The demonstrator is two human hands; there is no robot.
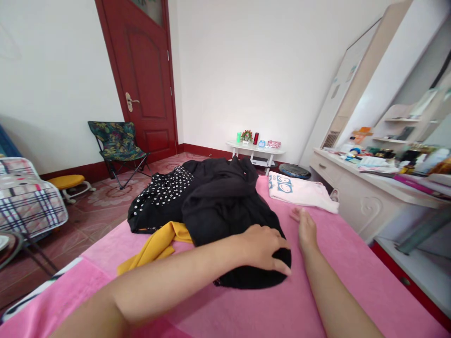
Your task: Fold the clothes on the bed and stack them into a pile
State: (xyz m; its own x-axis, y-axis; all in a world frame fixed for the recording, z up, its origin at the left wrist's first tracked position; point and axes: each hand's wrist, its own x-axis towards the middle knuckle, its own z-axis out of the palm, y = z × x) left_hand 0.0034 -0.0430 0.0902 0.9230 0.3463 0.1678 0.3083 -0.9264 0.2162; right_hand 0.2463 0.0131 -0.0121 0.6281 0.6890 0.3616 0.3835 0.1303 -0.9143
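A black garment (pixel 221 211) lies bunched on the pink bed cover (pixel 338 263). My left hand (pixel 264 246) rests on its near right part, fingers apart and reaching over the edge. To the right, my right hand (pixel 306 227) is held over the pink cover, fingers stretched out and nothing in it. Just beyond that hand lies a folded pale pink garment (pixel 303 191) with a blue print. Against the black garment's left side are a black cloth with white dots (pixel 162 197) and a yellow cloth (pixel 158 244).
A cluttered white dresser (pixel 373 188) stands along the right side. Beyond the bed is a small white table (pixel 255 148) with several small items. On the left are a folding chair (pixel 118 145), a yellow stool (pixel 66 181) and a plaid-covered seat (pixel 31 197), with a red door (pixel 144 75) behind.
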